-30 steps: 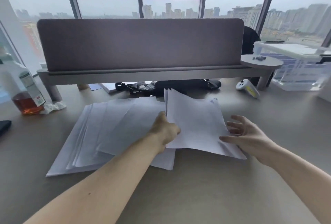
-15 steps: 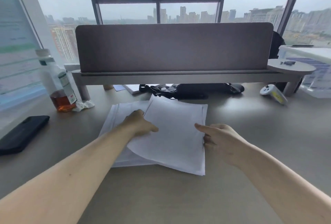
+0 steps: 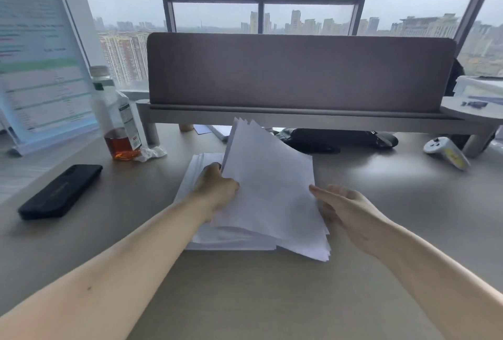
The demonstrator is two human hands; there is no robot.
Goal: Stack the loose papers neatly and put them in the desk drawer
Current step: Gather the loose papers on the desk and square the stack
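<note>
Papers (image 3: 269, 190) now tilted up off desk (image 3: 272, 299), left hand (image 3: 217, 190) gripping; right hand (image 3: 345, 212) open beside.

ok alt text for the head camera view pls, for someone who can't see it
A person's left hand grips a tilted sheaf of white papers above more sheets lying flat on a grey desk, while the right hand, fingers open, steadies its right edge. A phone and bottle sit left.

Left hand (image 3: 217, 190) clenched, right hand (image 3: 345, 212) open
</note>
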